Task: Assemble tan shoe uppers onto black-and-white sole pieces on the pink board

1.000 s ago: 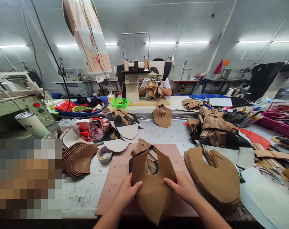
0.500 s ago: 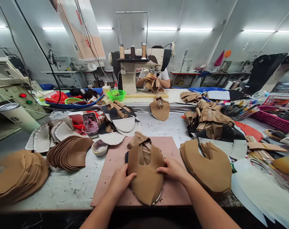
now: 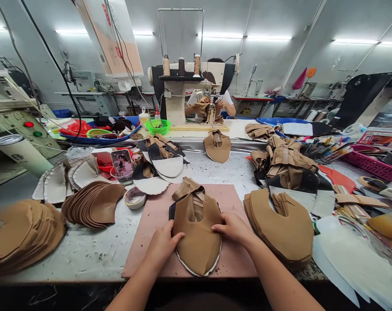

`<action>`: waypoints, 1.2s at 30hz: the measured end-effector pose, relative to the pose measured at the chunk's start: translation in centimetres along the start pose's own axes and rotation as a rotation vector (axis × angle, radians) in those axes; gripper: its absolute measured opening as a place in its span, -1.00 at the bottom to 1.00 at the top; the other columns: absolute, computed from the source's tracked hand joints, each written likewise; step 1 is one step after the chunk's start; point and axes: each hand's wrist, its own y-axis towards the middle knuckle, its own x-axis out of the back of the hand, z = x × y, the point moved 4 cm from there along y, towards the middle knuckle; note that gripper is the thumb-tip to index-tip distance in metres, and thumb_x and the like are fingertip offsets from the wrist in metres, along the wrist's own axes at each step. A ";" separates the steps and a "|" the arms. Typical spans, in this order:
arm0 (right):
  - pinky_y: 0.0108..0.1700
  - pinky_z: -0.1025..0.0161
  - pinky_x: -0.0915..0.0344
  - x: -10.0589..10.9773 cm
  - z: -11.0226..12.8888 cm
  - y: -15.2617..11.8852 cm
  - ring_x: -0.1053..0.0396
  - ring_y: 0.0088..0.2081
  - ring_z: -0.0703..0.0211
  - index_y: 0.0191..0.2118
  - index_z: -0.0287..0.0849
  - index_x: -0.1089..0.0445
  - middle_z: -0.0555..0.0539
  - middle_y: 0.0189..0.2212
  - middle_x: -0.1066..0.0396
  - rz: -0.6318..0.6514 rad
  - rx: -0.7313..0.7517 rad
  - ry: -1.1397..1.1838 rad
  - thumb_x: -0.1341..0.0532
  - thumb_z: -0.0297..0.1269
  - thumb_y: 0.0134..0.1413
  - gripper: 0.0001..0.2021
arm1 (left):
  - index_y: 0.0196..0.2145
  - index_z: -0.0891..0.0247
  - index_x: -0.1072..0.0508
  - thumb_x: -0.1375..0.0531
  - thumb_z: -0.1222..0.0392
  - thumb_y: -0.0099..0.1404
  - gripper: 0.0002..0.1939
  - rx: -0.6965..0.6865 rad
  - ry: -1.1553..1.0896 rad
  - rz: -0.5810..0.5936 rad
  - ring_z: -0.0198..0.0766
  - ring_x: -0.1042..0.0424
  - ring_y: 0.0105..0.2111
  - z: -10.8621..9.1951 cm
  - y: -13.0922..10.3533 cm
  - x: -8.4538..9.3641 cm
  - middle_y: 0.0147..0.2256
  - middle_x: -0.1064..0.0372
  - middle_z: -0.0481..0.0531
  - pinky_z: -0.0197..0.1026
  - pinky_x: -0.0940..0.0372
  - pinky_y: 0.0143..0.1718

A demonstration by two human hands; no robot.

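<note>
A brown shoe upper with a U-shaped opening and a pale edge along its rounded end lies on the pink board. My left hand grips its left side, thumb on top and fingers underneath. On the right side my right hand holds it the same way. Tan straps stick out at its far end. To the right of the board sits a stack of brown U-shaped pieces. Curved brown pieces lie fanned out to the left, beside a tape roll.
Another brown stack is at far left. A phone stands behind the tape roll. Beyond the table, a person's hands work at a sewing machine. White sheets and a magenta basket are at right.
The near end of the brown upper now lies flatter, with more of its pale edge showing. Both my hands keep their hold. The person's hands across the table have moved.
</note>
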 end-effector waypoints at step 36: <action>-0.41 0.35 -0.18 2.5 -0.2 4.6 -0.31 -0.45 0.23 -0.57 -0.15 -0.24 0.03 -0.56 -0.37 -0.348 -0.009 0.061 -0.13 -0.43 -0.15 -0.91 | 0.20 0.41 -0.08 -0.05 0.10 0.24 -0.39 -0.626 0.427 0.051 0.08 0.03 0.20 -7.7 4.6 -6.6 0.22 0.07 0.31 0.13 -0.01 0.16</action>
